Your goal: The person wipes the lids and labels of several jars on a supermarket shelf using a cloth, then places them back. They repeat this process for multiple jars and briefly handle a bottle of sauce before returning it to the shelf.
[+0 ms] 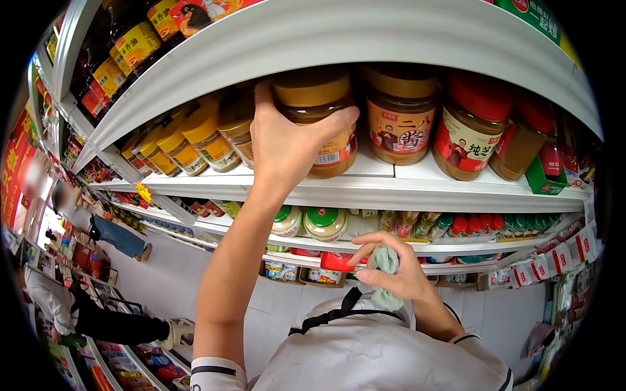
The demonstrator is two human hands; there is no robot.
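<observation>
My left hand is closed around a large glass jar of brown sauce or paste with a gold lid, which stands on the white metal shelf. Just right of it is a similar gold-lidded jar, then a red-lidded jar. Yellow-lidded jars line the shelf to the left. Lower down, in front of my body, my right hand holds a crumpled pale green cloth between thumb and fingers.
The upper shelf's white edge curves close above the jars. Green-lidded jars and small bottles stand one shelf below. At the left, two people are in the aisle beside other stocked shelves.
</observation>
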